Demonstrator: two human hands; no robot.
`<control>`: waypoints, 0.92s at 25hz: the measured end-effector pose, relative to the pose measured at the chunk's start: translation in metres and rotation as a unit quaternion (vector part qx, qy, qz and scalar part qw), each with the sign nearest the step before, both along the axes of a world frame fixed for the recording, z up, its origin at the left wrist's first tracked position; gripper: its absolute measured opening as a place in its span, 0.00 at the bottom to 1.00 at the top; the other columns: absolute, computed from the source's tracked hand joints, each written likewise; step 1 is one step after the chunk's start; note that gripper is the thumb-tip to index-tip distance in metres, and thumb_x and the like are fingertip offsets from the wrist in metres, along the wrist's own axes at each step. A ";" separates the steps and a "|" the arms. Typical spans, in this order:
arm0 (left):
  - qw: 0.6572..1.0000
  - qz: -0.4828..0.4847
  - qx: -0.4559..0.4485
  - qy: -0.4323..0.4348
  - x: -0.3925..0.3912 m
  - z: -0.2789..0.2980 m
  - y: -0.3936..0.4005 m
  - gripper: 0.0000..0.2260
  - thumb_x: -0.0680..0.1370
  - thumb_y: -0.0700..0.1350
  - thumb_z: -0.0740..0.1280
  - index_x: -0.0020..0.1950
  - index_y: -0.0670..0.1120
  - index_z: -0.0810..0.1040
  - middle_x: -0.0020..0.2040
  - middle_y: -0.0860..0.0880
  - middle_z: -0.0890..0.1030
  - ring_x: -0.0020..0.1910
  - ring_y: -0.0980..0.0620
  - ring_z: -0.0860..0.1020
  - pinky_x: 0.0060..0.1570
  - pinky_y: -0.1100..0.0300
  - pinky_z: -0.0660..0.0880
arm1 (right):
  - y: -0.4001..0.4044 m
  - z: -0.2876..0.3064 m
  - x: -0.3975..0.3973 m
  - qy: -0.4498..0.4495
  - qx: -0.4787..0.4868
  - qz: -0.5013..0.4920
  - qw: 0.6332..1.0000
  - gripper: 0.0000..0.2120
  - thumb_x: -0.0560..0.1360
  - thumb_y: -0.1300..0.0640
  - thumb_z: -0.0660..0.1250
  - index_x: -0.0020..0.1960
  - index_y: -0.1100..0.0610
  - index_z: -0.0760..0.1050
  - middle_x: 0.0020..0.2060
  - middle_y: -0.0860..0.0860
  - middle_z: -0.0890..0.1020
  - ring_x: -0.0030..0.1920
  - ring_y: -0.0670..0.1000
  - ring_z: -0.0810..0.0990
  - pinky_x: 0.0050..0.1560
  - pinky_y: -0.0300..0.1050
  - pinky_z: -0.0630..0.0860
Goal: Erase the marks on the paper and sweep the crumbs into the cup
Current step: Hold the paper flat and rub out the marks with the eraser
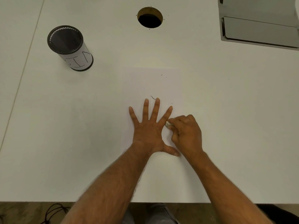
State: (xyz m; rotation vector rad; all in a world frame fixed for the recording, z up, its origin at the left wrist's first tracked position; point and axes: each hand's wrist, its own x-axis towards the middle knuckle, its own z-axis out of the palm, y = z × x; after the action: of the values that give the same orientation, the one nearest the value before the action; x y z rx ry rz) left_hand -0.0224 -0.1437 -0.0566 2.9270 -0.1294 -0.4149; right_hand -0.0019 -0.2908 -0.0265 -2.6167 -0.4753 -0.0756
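A white sheet of paper (145, 83) lies flat in the middle of the white table. My left hand (149, 126) is pressed flat on it, fingers spread. Beside its index finger, my right hand (186, 133) is curled around a small white eraser (168, 124), whose tip touches the paper. A short dark pencil mark (153, 97) shows just beyond my left fingertips. Tiny dark crumbs (161, 75) lie near the paper's far edge. The black mesh cup (69, 47), wrapped in a lettered paper label, stands upright at the far left.
A round cable hole (150, 17) opens in the table at the back centre. A grey box-like unit (258, 25) sits at the back right corner. The table's front edge (48, 201) runs below my forearms, with dark cables on the floor.
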 end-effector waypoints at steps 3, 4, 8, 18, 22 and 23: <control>1.000 -0.004 0.002 0.016 0.000 0.003 -0.001 0.64 0.54 0.88 0.44 0.81 0.57 0.30 0.82 0.45 0.30 0.79 0.35 0.29 0.66 0.20 0.32 | 0.002 -0.002 0.001 0.002 0.002 -0.016 1.000 0.10 0.68 0.67 0.76 0.49 0.60 0.85 0.43 0.54 0.86 0.41 0.56 0.81 0.40 0.46 0.78; 1.000 -0.010 0.002 0.018 -0.001 0.003 0.000 0.63 0.54 0.88 0.44 0.81 0.57 0.30 0.82 0.45 0.29 0.79 0.36 0.29 0.66 0.21 0.30 | 0.000 -0.003 -0.002 -0.001 0.005 -0.013 1.000 0.10 0.68 0.67 0.76 0.49 0.60 0.85 0.43 0.54 0.86 0.41 0.56 0.81 0.41 0.45 0.78; 0.998 -0.036 -0.043 0.029 0.001 0.002 0.031 0.59 0.58 0.88 0.49 0.80 0.63 0.32 0.82 0.49 0.28 0.79 0.43 0.27 0.69 0.26 0.28 | -0.003 -0.007 0.000 -0.012 0.017 -0.012 1.000 0.11 0.68 0.69 0.75 0.48 0.59 0.85 0.41 0.53 0.85 0.38 0.55 0.79 0.36 0.45 0.78; 1.000 -0.026 0.010 0.001 -0.005 0.000 0.064 0.61 0.55 0.89 0.48 0.80 0.64 0.30 0.81 0.49 0.28 0.79 0.41 0.27 0.67 0.25 0.27 | -0.005 -0.013 -0.030 -0.028 0.008 0.007 1.000 0.08 0.70 0.66 0.73 0.47 0.59 0.85 0.40 0.53 0.85 0.38 0.55 0.78 0.39 0.48 0.73; 1.000 -0.025 0.008 0.004 -0.006 -0.001 0.064 0.61 0.54 0.89 0.49 0.79 0.64 0.29 0.81 0.48 0.27 0.78 0.41 0.26 0.66 0.24 0.26 | -0.007 -0.008 -0.053 -0.046 -0.002 0.025 0.999 0.08 0.68 0.64 0.74 0.47 0.58 0.85 0.40 0.52 0.84 0.41 0.52 0.77 0.44 0.44 0.67; 1.000 -0.027 0.009 0.005 -0.005 -0.001 0.063 0.61 0.54 0.89 0.48 0.79 0.64 0.29 0.81 0.48 0.27 0.78 0.40 0.26 0.66 0.24 0.26 | -0.006 -0.006 -0.044 -0.046 0.002 0.017 0.999 0.09 0.67 0.66 0.76 0.47 0.58 0.85 0.40 0.52 0.84 0.40 0.53 0.77 0.43 0.45 0.69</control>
State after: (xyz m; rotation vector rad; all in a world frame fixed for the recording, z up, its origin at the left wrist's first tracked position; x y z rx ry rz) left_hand -0.0276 -0.0808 -0.0572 2.9436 -0.2047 -0.4403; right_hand -0.0464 -0.2965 -0.0328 -2.6090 -0.5507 -0.1866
